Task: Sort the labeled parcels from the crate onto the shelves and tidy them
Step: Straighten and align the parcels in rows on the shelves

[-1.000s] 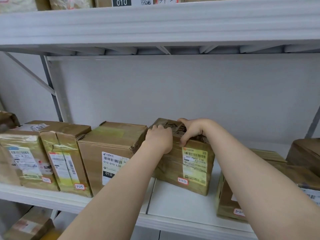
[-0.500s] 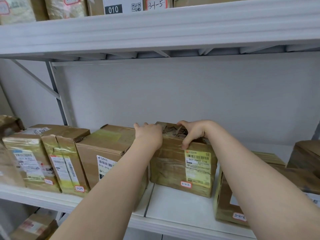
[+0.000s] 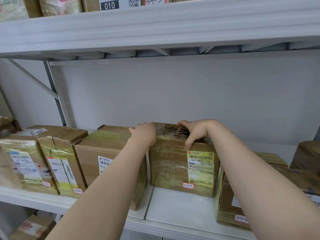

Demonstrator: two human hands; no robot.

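Note:
A taped brown parcel (image 3: 171, 168) with a yellow label and a small tag reading 3-2-5 stands on the middle white shelf (image 3: 178, 207). My right hand (image 3: 195, 132) grips its top front edge, thumb hooked over the front. My left hand (image 3: 145, 134) rests on its top left corner, fingers spread between it and the neighbouring box (image 3: 107, 153) with a white 010 label. The two boxes stand nearly side by side.
Left of these stand two more labelled parcels (image 3: 58, 160) (image 3: 22, 163). At the right, a flat parcel tagged 3-2-6 (image 3: 230, 210) sits near the shelf front, with a dark box (image 3: 306, 156) behind. Parcels line the upper shelf (image 3: 155, 25). Another box (image 3: 32, 227) lies below.
The 3-2-5 parcel has been pushed back and left, squared up beside the 010 box. My left hand has opened from a fist and slid to the gap between the two boxes.

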